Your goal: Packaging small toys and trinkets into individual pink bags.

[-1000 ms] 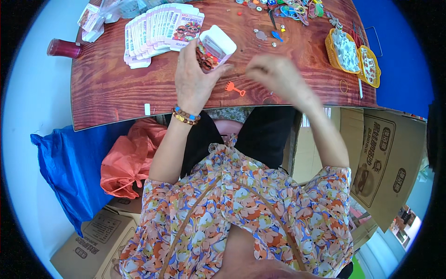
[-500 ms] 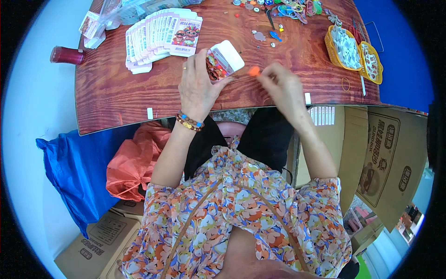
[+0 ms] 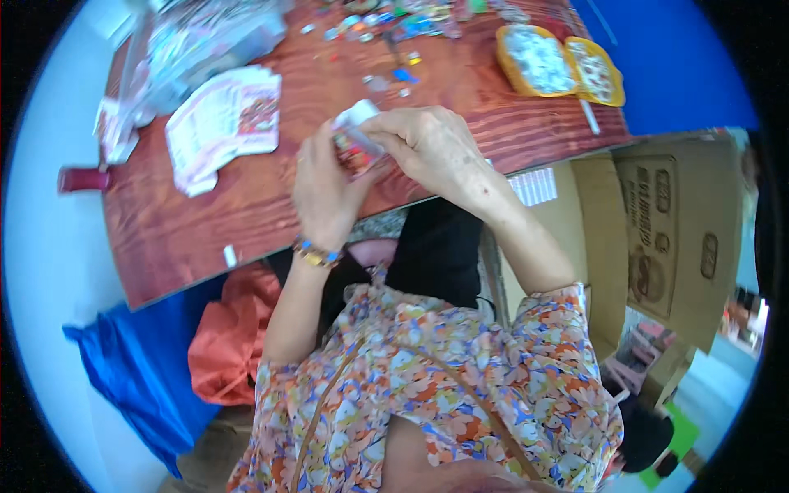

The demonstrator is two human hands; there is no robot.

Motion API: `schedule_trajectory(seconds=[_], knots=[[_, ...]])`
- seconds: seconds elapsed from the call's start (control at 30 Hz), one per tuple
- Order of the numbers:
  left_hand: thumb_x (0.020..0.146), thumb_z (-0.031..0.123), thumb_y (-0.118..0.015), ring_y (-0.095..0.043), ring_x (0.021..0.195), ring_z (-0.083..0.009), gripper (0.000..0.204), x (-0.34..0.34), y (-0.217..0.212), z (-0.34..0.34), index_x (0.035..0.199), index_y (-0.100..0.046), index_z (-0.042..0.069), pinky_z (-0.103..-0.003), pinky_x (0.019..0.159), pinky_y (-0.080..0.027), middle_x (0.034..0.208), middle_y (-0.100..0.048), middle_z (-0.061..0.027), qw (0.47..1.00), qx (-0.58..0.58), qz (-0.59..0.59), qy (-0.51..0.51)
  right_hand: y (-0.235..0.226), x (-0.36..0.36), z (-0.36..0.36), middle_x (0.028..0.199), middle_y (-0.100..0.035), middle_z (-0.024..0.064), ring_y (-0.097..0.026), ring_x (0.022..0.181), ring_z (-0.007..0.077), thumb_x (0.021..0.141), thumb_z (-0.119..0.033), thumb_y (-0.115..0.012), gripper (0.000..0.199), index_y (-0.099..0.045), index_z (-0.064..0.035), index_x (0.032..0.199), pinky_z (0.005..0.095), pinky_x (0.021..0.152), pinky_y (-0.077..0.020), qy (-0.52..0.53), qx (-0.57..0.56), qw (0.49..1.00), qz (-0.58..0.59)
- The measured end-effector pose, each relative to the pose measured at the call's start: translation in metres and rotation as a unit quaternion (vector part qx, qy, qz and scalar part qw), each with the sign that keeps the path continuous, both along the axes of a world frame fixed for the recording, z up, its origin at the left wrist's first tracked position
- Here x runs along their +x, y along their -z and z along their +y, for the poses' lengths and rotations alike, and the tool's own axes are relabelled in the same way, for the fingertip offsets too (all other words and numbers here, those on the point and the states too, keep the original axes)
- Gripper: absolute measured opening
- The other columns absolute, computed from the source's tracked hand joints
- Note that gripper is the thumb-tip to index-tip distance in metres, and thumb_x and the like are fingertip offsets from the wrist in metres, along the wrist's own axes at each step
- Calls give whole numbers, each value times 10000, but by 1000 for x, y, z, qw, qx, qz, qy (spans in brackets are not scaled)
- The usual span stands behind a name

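While the left hand (image 3: 322, 195) in the head view clasps a printed box (image 3: 353, 156), seemingly to keep its flap end steady beside the right hand (image 3: 423, 146), that hand's fingers bunch there, their pinch, if any, hidden. Left of the left hand, cartons (image 3: 218, 123) lie overlapped on the worktop (image 3: 189, 238), perhaps for easy reach.

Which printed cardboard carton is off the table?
The printed cardboard carton held in the left hand, with the right hand at its white flap; the others lie in a fanned stack on the brown wooden table.
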State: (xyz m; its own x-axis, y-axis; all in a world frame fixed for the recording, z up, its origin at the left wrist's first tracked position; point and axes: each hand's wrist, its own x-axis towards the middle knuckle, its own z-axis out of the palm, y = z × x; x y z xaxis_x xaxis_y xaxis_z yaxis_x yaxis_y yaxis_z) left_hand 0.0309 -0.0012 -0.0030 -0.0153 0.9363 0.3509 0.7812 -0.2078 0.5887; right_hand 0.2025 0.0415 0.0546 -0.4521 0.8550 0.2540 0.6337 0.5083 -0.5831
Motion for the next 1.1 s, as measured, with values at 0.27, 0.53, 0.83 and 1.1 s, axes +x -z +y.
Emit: schedule_trajectory(seconds=[0.27,0.53,0.83,1.1], knots=[[663,248,-913,-584,1089,-316,849,2,6,1,1323,-466,-44,-394,914,-478,1178,-571,-177,983,-85,-165,6,-2,193,96,957,-730,99,-682,828,180,892,-239,-689,256,-730,-57,1067,319,759,-520,340,3,940,-11],[667,257,-911,-589,1090,-338,851,17,-2,1,1328,-461,-34,-408,912,-487,1172,-566,-184,993,-35,-102,52,20,240,147,815,-650,29,-608,762,115,892,-232,-701,235,-667,-35,1016,294,685,-472,214,-93,968,-91],[670,224,-909,-593,1091,-333,831,27,-6,5,1327,-466,-25,-399,912,-492,1176,-570,-183,991,-40,-94,84,22,251,145,799,-603,-11,-557,604,49,935,-155,-648,174,-666,-35,1059,218,555,-446,233,-72,960,137],[666,224,-909,-596,1094,-335,826,29,-5,5,1327,-472,-7,-404,913,-493,1182,-576,-181,990,-42,-89,102,21,264,148,755,-619,-18,-575,595,38,920,-173,-674,174,-682,-46,1039,202,508,-424,231,-83,960,135]])
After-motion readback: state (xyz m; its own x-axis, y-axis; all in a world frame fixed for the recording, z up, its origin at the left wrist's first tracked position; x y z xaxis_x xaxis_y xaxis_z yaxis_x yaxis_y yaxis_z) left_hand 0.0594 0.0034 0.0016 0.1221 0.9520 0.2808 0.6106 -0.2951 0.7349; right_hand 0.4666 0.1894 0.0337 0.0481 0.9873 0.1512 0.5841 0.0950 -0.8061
